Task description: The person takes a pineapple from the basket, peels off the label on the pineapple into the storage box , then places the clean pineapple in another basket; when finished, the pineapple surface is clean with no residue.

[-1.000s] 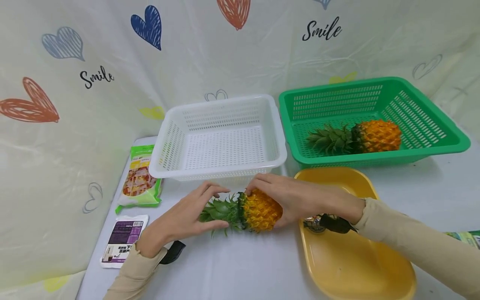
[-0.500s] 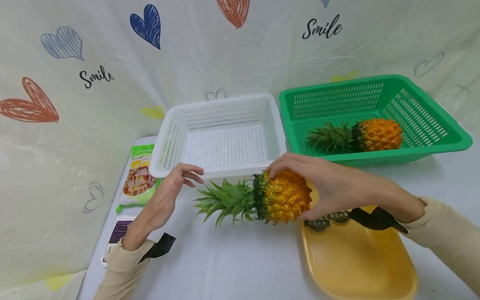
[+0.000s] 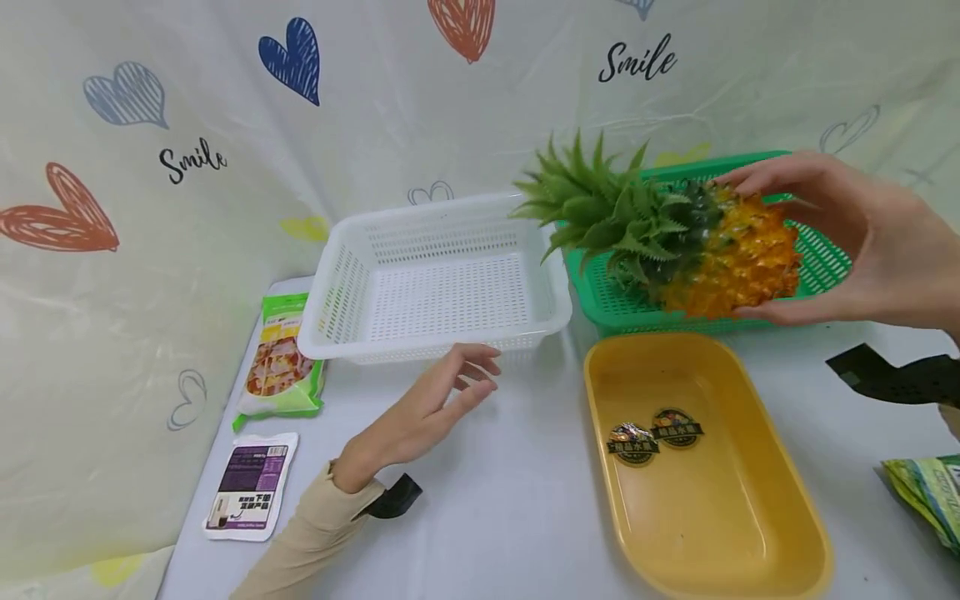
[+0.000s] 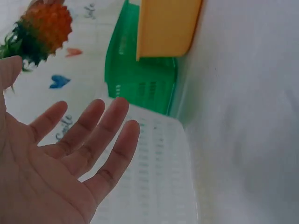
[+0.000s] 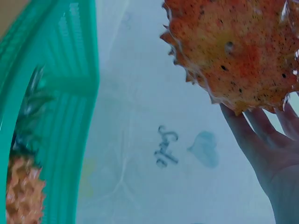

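My right hand (image 3: 877, 242) grips an orange pineapple (image 3: 738, 242) by its lower end, thumb below and fingers above. Held in the air over the green basket (image 3: 611, 318), the fruit has its leafy crown (image 3: 596, 204) pointing left. In the right wrist view the fruit's base (image 5: 233, 51) faces the camera. A second pineapple (image 5: 25, 191) lies inside the green basket, largely hidden behind the held one in the head view. Over the table, in front of the white basket (image 3: 438, 346), my left hand (image 3: 420, 417) holds nothing, its fingers relaxed and spread in the left wrist view.
A yellow tub (image 3: 690, 500) with two round dark stickers stands before the green basket. On the left lie a green food packet (image 3: 281, 367) and a purple-and-white pouch (image 3: 251, 487). Another green packet (image 3: 930, 492) is at the right edge. A heart-printed sheet hangs behind.
My right hand has lifted the pineapple off the table and carried it up and right, over the green basket. My left hand moved away from the crown, then back rightward.
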### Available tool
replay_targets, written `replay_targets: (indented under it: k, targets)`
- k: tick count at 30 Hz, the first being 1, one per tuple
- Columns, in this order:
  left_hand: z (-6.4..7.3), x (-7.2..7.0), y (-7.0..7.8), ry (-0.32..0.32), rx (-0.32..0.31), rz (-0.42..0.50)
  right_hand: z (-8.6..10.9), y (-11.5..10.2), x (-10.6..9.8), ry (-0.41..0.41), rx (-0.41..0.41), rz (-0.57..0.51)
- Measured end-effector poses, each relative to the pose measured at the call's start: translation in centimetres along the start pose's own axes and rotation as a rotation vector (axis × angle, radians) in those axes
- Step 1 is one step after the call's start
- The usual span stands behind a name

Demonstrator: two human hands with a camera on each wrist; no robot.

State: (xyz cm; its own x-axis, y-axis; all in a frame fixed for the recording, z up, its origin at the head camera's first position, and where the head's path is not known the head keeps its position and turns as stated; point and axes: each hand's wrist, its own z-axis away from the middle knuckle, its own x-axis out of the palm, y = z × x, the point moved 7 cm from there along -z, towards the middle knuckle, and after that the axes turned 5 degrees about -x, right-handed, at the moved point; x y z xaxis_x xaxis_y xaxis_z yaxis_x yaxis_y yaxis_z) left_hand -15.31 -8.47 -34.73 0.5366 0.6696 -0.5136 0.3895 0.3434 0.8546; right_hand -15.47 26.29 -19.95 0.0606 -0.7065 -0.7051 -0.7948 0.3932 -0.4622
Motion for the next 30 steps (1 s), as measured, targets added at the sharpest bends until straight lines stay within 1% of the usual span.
replay_targets:
  k: [2,4,8,12,14,16,19,23,26,30]
  targets:
    - [-1.0,1.4,0.5,-0.027,0.001,-0.005,0.5,1.0,-0.7,0.052,0.049,0.051]
    - [-2.1,2.7,0.9,-0.047,-0.007,0.005,0.9,1.8,-1.2,0.109,0.076,0.063]
    - [-4.2,5.5,1.4,-0.051,-0.043,0.007,1.2,3.3,-1.8,0.179,0.097,0.09]
    - [-6.1,7.9,1.6,-0.017,-0.084,-0.012,1.7,5.0,-2.3,0.202,0.111,0.149]
    - [-6.8,8.7,1.6,0.012,-0.099,-0.012,2.0,5.9,-2.5,0.212,0.127,0.187]
    - [-7.5,9.1,1.6,0.047,-0.121,-0.008,2.5,6.8,-2.7,0.222,0.156,0.219]
    - [-8.6,9.5,1.7,0.103,-0.145,0.009,3.1,8.2,-2.9,0.201,0.215,0.303]
    - [-10.0,9.9,1.8,0.154,-0.146,0.034,3.1,10.0,-3.2,0.115,0.27,0.407]
    - [-10.8,10.2,1.8,0.187,-0.144,0.066,2.5,11.1,-3.2,0.051,0.268,0.438]
    - [-11.9,10.5,1.9,0.229,-0.135,0.107,1.5,12.1,-3.1,-0.002,0.276,0.468]
